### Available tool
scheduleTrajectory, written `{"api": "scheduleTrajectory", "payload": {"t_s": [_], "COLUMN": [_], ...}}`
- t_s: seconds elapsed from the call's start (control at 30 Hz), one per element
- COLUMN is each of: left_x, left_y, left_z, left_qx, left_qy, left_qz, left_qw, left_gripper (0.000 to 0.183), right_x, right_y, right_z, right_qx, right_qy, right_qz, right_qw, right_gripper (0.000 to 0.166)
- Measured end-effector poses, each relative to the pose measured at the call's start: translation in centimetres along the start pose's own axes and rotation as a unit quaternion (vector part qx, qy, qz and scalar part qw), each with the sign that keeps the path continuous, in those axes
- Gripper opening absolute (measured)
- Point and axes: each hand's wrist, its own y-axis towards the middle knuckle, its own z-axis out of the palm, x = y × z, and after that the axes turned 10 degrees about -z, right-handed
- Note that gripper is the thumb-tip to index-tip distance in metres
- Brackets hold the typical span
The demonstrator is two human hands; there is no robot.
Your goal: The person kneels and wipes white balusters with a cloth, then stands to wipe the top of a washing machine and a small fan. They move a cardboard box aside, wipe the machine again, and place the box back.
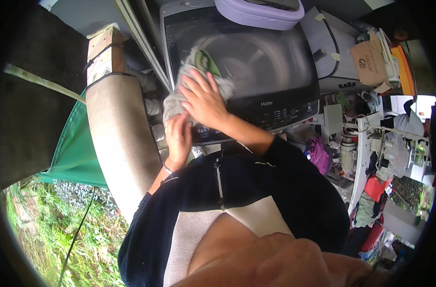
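A top-loading Haier washing machine with a dark, see-through lid [264,61] stands before me. On the lid's left part lies a bunched, fuzzy grey cloth [175,102] with a green patch [212,66] at its far end. My right hand [205,102] holds the cloth down against the lid, palm down and fingers slightly spread. Closer to me, my left hand [178,134] has its fingers on the cloth's near edge, by the machine's front left corner. Both hands cover part of the cloth.
A lilac plastic container [259,14] rests on the lid's back edge. Left of the machine stands a tall ribbed beige roll [119,122], beside a green sheet [81,150]. To the right are a grey case [332,46], a cardboard box [368,68] and cluttered shelves [359,158].
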Motion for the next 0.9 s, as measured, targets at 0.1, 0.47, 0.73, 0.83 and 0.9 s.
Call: {"api": "scheduleTrajectory", "payload": {"t_s": [0.1,0.47,0.73,0.83,0.9], "left_x": [-2.5,-12.9,-11.0,-12.6,-13.1], "left_y": [1.6,12.6,11.8,13.1,13.7], "left_z": [1.7,8.5,9.6,10.1,9.3], "left_qx": [0.083,0.398,0.166,0.287,0.216], "left_qy": [-0.050,-0.567,-0.095,-0.178,-0.145], "left_qz": [0.096,-0.231,0.120,0.001,0.036], "left_qw": [0.991,0.684,0.974,0.941,0.965], "left_gripper": [0.031,0.011,0.009,0.010,0.012], "right_x": [-1.6,-23.0,-35.8,-39.2,-37.0], "right_y": [-4.1,-10.5,-7.4,-6.9,-5.2], "right_z": [-2.7,-10.6,-11.5,-12.2,-10.7], "right_qx": [-0.004,-0.108,-0.133,-0.108,-0.094], "right_qy": [-0.044,-0.345,-0.317,-0.322,-0.289], "right_qz": [0.062,0.300,0.228,0.220,0.225], "right_qw": [0.997,0.883,0.911,0.914,0.926], "right_gripper": [0.020,0.024,0.023,0.024,0.024]}}
